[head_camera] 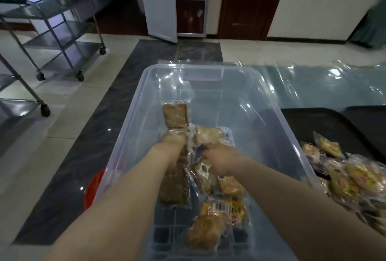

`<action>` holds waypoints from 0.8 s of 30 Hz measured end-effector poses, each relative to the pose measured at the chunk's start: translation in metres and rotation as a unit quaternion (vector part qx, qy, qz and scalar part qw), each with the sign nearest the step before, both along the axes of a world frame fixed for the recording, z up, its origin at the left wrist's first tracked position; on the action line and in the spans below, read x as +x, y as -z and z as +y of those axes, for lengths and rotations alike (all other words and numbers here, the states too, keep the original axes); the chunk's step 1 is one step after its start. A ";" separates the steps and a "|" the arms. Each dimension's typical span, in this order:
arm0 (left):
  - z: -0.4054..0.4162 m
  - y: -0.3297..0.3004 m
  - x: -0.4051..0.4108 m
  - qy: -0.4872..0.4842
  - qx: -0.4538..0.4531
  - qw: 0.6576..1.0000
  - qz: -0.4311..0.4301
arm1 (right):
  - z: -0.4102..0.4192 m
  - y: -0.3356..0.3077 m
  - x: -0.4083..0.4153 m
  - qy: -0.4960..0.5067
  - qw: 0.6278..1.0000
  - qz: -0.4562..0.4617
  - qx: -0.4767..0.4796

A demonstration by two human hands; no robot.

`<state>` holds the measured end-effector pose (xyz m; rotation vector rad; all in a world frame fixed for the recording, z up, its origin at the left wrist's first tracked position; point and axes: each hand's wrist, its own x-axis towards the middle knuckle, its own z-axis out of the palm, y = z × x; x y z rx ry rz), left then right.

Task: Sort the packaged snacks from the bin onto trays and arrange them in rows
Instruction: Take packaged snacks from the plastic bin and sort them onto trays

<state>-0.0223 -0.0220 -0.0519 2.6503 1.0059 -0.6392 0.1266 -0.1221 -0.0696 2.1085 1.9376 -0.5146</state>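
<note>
Both hands inside the clear bin [133, 102]: left hand [173, 145] gripping a brown snack packet [175, 115], right hand [219, 159] pinching another wrapper [203, 169].

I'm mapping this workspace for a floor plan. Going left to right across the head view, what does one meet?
Steel trolleys → red object on the floor → clear plastic bin with both hands in it → black tray holding packaged snacks.

Far half of the clear bin [208, 85] bare and open from above, packets [217, 196] crowding its near half, bin walls hemming both sides, black tray [325, 122] at right partly free, snack heap [353, 179] filling its lower corner
</note>
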 end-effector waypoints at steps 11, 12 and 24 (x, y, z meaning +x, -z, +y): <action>0.020 0.001 0.019 -0.031 0.051 0.997 0.049 | 0.013 0.015 -0.001 -0.113 0.990 -0.081 0.036; 0.024 -0.002 0.021 -0.031 0.054 0.997 0.047 | 0.014 0.018 0.001 -0.092 0.994 -0.056 0.017; 0.074 0.010 0.041 0.002 -0.029 0.998 0.060 | 0.058 0.027 0.043 0.090 0.992 0.011 0.084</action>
